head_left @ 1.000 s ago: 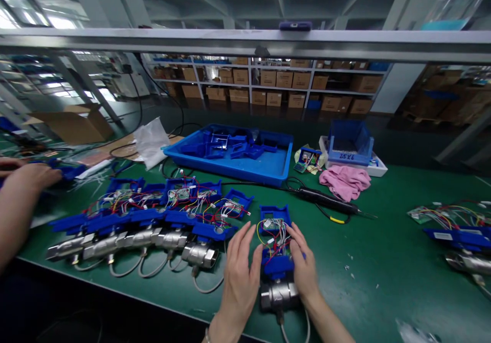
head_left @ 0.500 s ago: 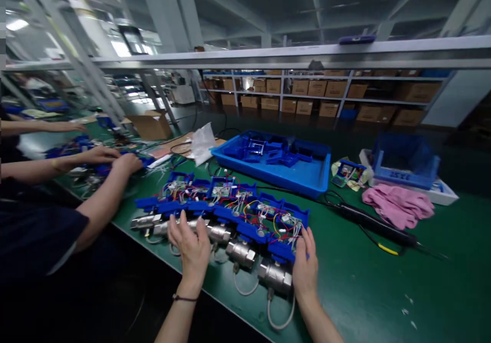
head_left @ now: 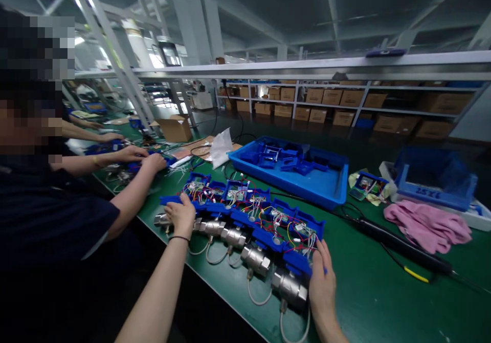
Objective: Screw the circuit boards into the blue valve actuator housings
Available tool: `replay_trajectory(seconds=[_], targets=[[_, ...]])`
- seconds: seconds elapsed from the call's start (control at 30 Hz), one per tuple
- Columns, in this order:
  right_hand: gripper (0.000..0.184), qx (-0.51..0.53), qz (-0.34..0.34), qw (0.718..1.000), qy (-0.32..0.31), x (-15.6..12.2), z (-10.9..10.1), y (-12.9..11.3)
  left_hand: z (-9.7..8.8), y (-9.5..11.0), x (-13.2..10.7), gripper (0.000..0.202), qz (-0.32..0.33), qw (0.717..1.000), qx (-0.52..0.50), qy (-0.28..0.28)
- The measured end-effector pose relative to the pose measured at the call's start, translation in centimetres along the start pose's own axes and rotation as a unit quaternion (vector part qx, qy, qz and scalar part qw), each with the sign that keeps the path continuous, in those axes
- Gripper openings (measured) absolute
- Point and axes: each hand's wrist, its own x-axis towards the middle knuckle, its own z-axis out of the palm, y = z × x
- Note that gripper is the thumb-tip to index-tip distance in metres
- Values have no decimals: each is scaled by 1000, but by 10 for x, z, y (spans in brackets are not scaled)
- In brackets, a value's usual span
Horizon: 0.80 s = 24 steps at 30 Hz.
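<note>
A row of several valve assemblies (head_left: 245,220), each a steel valve body under a blue plastic housing with coloured wires, lies on the green bench (head_left: 368,302). My left hand (head_left: 180,216) rests curled on the row's far left end, on the blue housing and steel fitting there. My right hand (head_left: 321,281) presses flat, fingers together, against the blue housing (head_left: 301,261) of the nearest valve (head_left: 289,287) at the row's right end.
A blue tray (head_left: 322,187) with blue plastic parts stands behind the row. A black powered screwdriver (head_left: 399,245), a pink cloth (head_left: 427,225) and a blue bin (head_left: 435,181) lie to the right. Co-workers' arms (head_left: 132,192) work at the left, by a cardboard box (head_left: 174,128).
The single valve I held between both hands has joined the row. My left hand went to the row's left end, my right stays on the nearest valve. The view swung left.
</note>
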Motion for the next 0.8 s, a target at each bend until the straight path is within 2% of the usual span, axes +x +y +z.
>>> replay_trajectory(seconds=[0.1,0.27,0.53,0.67,0.8], targets=[[66,1,13,1000,-9,2,-2,5,4,-1,13,52,-23,999,25,0],[59,-16,28,999,-3,2,-1,12,13,-5,28,38,-8,999,45,-13],[59,-20,38,999,8,-3,23,13,29,-8,49,36,-5,997,63,-39],[61,-2,4,1000,-1,-8,41,2,24,0,63,37,-10,996,65,-61],[65,22,-19,1000,3,-5,60,-2,6,26,64,45,3,997,65,-36]])
